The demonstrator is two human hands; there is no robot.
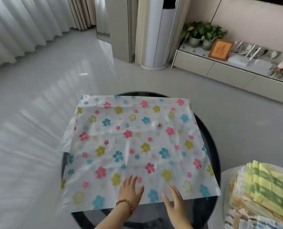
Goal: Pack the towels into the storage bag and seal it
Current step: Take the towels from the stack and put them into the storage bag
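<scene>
The storage bag (134, 146) lies flat on the round worktop (210, 138), and its left edge hangs over the worktop's rim. Both hands rest on the near edge of the bag: the left hand (130, 190) beside the right hand (174, 201), a little apart. The stack of towels (261, 192) lies to the right of the worktop, on a separate surface. Behind, the potted plants (202, 34) stand on a low cabinet (220, 70) by the wall.
</scene>
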